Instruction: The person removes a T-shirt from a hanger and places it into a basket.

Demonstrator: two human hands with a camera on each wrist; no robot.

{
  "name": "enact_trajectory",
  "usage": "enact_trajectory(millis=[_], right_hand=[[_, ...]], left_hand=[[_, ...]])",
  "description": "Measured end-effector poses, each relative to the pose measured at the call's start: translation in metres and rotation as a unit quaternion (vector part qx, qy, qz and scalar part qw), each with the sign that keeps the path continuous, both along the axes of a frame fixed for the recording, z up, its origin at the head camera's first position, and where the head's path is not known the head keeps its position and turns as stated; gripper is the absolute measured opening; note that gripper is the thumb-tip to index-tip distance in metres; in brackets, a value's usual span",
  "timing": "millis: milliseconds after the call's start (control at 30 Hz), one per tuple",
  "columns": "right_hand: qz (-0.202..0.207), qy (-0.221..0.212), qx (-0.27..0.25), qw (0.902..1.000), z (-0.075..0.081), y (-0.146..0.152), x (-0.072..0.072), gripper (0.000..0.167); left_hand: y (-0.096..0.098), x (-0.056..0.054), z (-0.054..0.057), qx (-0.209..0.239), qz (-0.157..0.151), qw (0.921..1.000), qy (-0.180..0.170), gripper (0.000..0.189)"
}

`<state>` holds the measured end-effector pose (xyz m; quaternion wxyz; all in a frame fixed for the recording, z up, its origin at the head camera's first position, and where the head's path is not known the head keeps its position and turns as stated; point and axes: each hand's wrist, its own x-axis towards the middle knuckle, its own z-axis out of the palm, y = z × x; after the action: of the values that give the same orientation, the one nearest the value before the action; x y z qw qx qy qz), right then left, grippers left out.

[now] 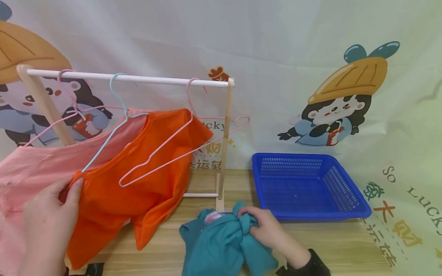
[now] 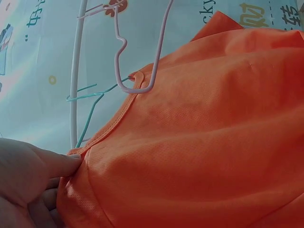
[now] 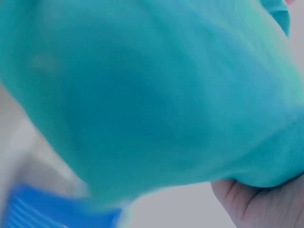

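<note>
An orange T-shirt hangs on a light-blue wire hanger hooked over the rack's white bar. My left hand pinches the shirt's shoulder at the neckline, thumb in front, beside the hanger's lower arm; the left wrist view shows the thumb on the orange cloth. Lower down, my right hand grips a bunched teal garment above the table. In the right wrist view the teal cloth fills most of the picture and hides the fingers.
A pink garment hangs from a pink hanger at the left. An unloaded pink hanger hangs in front of the orange shirt. The rack's wooden post stands mid-view. To its right sits a blue plastic basket on the wooden table.
</note>
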<state>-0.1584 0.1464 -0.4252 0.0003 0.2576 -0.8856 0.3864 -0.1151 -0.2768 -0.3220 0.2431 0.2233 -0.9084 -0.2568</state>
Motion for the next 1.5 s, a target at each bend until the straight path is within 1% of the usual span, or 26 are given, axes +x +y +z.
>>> enact_trajectory(millis=[33, 100, 200, 300, 400, 467, 533, 667, 767, 800, 833, 900, 933, 967, 1033, 1133, 1167, 1233, 1333, 1433, 1500], right_hand=[[-0.025, 0.011, -0.023, 0.9994, 0.012, 0.007, -0.001, 0.041], [-0.073, 0.017, -0.066, 0.995, 0.035, 0.022, -0.002, 0.038], [-0.139, 0.013, -0.115, 0.9834, 0.063, 0.043, -0.003, 0.032], [-0.187, 0.004, -0.16, 0.9694, 0.085, 0.06, -0.004, 0.028], [-0.231, 0.007, -0.204, 0.9513, 0.101, 0.073, -0.007, 0.027], [-0.26, 0.019, -0.235, 0.9363, 0.109, 0.079, -0.01, 0.027], [-0.282, 0.032, -0.281, 0.9169, 0.115, 0.083, -0.013, 0.026], [-0.3, 0.074, -0.385, 0.8697, 0.128, 0.088, -0.018, 0.028], [-0.303, 0.111, -0.442, 0.837, 0.141, 0.091, -0.022, 0.028], [-0.303, 0.122, -0.455, 0.8283, 0.146, 0.092, -0.023, 0.028], [-0.307, 0.128, -0.462, 0.8224, 0.151, 0.093, -0.024, 0.028], [-0.309, 0.14, -0.47, 0.8147, 0.157, 0.096, -0.026, 0.029], [-0.314, 0.146, -0.464, 0.8152, 0.158, 0.098, -0.028, 0.028], [-0.322, 0.154, -0.446, 0.821, 0.157, 0.099, -0.03, 0.028], [-0.347, 0.166, -0.385, 0.8389, 0.149, 0.103, -0.035, 0.026], [-0.383, 0.197, -0.272, 0.8604, 0.123, 0.108, -0.045, 0.022], [-0.39, 0.203, -0.241, 0.8651, 0.113, 0.109, -0.048, 0.021], [-0.401, 0.206, -0.199, 0.87, 0.094, 0.112, -0.055, 0.021], [-0.419, 0.175, -0.179, 0.8728, 0.068, 0.117, -0.061, 0.022], [-0.436, 0.137, -0.163, 0.8746, 0.049, 0.121, -0.066, 0.025], [-0.437, 0.123, -0.144, 0.8795, 0.04, 0.124, -0.07, 0.026]], left_hand=[[0.0, 0.0, 0.0, 0.002, 0.002, 1.0, -0.001, 0.044], [0.001, -0.001, 0.001, 0.006, 0.005, 0.9999, -0.009, 0.046], [0.002, -0.001, 0.002, 0.009, 0.009, 0.9998, -0.017, 0.046], [0.002, -0.001, 0.003, 0.021, 0.012, 0.9992, -0.031, 0.048], [0.002, -0.002, 0.003, 0.031, 0.014, 0.9986, -0.042, 0.049], [0.002, -0.002, 0.002, 0.034, 0.014, 0.9982, -0.047, 0.05], [0.002, -0.003, 0.002, 0.031, 0.014, 0.9982, -0.049, 0.05], [0.002, -0.004, 0.001, 0.022, 0.01, 0.9986, -0.047, 0.051], [0.002, -0.005, 0.001, 0.027, 0.011, 0.9985, -0.047, 0.051], [0.002, -0.005, 0.001, 0.028, 0.013, 0.9985, -0.046, 0.05], [0.002, -0.004, 0.001, 0.027, 0.015, 0.9985, -0.045, 0.049], [0.002, -0.004, 0.001, 0.03, 0.02, 0.9982, -0.048, 0.049], [0.002, -0.004, 0.001, 0.03, 0.021, 0.9981, -0.05, 0.049], [0.002, -0.003, 0.001, 0.026, 0.021, 0.9983, -0.047, 0.049], [0.002, -0.003, 0.001, 0.026, 0.02, 0.9983, -0.049, 0.049], [0.003, -0.004, 0.0, 0.028, 0.015, 0.9983, -0.048, 0.05], [0.002, -0.004, 0.0, 0.029, 0.013, 0.9983, -0.048, 0.051], [0.002, -0.003, 0.0, 0.024, 0.007, 0.9987, -0.045, 0.051], [0.003, -0.002, 0.0, 0.007, 0.002, 0.9993, -0.037, 0.049], [0.004, -0.001, -0.001, -0.003, -0.003, 0.9997, -0.025, 0.046], [0.004, -0.001, -0.001, -0.001, -0.004, 0.9998, -0.022, 0.045]])
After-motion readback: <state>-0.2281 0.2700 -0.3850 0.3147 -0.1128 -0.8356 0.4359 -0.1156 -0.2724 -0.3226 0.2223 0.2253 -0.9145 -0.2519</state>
